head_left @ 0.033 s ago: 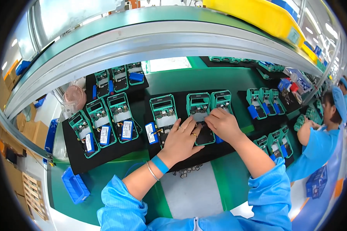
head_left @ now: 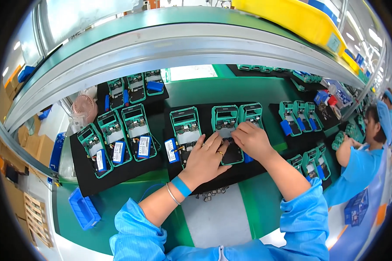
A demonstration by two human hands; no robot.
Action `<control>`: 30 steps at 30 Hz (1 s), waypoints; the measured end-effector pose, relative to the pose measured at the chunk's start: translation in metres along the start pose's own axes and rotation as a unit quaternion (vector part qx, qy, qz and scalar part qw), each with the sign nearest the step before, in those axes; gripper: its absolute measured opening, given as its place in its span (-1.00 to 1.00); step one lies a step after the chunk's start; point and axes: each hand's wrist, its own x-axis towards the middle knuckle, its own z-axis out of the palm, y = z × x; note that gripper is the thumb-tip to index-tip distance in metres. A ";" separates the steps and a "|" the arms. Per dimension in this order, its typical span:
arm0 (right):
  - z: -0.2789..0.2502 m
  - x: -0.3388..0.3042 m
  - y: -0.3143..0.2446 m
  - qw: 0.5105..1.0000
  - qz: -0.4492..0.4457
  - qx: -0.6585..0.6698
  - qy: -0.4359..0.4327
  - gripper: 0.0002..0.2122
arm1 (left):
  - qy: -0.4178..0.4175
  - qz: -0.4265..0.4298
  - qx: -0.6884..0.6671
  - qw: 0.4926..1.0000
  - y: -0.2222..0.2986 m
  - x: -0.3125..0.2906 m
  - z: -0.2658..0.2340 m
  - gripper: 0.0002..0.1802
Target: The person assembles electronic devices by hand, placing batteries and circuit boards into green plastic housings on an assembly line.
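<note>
A green device housing [head_left: 224, 114] with its inside exposed lies on a black mat in front of me, between two similar housings. My left hand [head_left: 206, 157] rests palm down over its left side, fingers stretched and apart, fingertips at its middle. From the right, my right hand [head_left: 252, 138] reaches in with its fingers pinched at the same spot; whatever they grip is hidden. Left of my left hand, another open housing [head_left: 185, 119] has a blue battery pack [head_left: 171, 150] beside it on wires. The right-hand housing [head_left: 251, 109] is partly covered by my right hand.
More open housings [head_left: 135, 119] with blue packs lie on a mat to the left. A blue bin [head_left: 84, 209] sits at the left front. Small metal parts [head_left: 212, 194] lie by the mat's near edge. A metal-edged shelf [head_left: 183, 39] spans above. A co-worker [head_left: 357, 161] works at right.
</note>
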 end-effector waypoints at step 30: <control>0.012 0.022 0.005 0.975 -0.125 -0.146 -0.111 -0.85 | 0.049 -0.024 -0.043 0.998 -0.003 -0.007 0.013 -0.28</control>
